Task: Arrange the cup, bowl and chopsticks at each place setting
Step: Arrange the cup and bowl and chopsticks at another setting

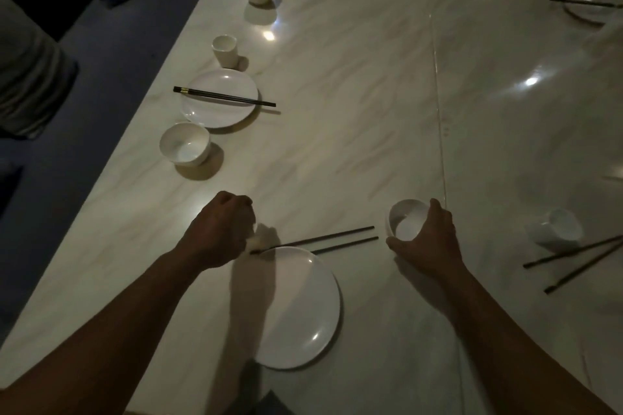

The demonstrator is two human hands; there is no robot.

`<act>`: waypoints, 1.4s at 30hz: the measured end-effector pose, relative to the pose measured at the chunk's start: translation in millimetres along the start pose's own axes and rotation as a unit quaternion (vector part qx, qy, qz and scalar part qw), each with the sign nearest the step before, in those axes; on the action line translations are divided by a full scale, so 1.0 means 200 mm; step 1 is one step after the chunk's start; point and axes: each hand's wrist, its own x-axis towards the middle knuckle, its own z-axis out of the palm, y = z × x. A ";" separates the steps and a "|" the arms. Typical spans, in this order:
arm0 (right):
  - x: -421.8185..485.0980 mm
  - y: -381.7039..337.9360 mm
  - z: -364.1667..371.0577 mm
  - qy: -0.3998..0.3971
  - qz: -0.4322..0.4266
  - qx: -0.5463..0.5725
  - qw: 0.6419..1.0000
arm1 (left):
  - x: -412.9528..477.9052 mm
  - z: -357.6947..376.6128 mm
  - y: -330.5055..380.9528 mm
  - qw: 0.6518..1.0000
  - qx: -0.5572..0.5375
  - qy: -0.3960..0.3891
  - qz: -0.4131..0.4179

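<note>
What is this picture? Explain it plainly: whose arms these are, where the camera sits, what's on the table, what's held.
No machine here: a person is setting a table, filmed by one camera worn on their head and looking down. The left hand grips a small white object, too blurred to name, beside the near chopsticks, which lie at the far rim of a plate. The right hand holds a white bowl. Farther along the table sits another plate.

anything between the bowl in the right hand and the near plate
Only the chopsticks: their tips lie just left of the bowl held by the right hand, along the plate's far rim. The table right of the plate looks bare.
</note>
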 end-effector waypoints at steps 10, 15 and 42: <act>-0.47 0.10 0.09 -0.137 -0.151 -0.054 0.978 | -0.42 -0.01 -0.25 0.999 0.011 -0.051 -0.017; -0.62 0.12 0.15 -0.161 -0.182 -0.073 0.967 | -0.54 0.04 -0.31 0.999 -0.011 -0.043 -0.015; -0.75 0.13 0.19 -0.171 -0.193 -0.107 0.960 | -0.58 0.09 -0.37 0.999 -0.018 -0.043 0.025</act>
